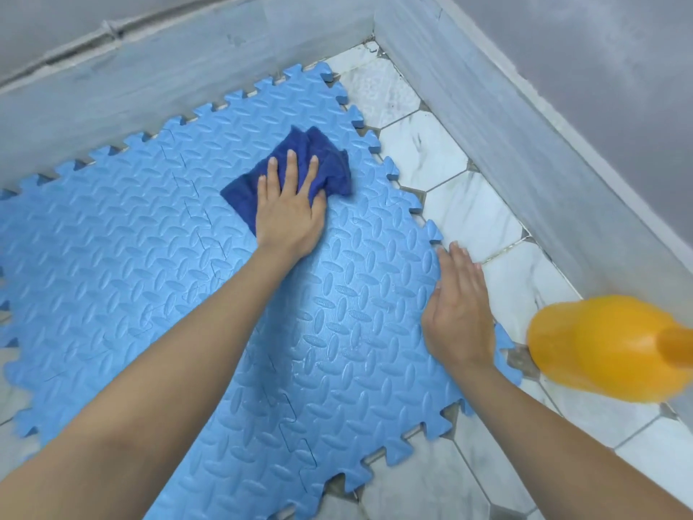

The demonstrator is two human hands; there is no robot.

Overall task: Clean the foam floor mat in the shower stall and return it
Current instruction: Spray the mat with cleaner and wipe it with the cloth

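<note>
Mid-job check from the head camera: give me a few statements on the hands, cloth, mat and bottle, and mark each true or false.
1. The left hand presses a dark blue cloth flat against the foam mat. True.
2. The right hand grips the orange bottle. False: it rests with straight fingers on the mat's right edge, and the bottle stands apart on the tile floor.
3. The mat is a light blue sheet of interlocking pieces with a toothed border. True.
4. The cloth lies on the bare tiles beside the mat. False: it is on top of the mat, near its far corner.
5. The mat is rolled up. False: it lies spread out on the floor.
</note>
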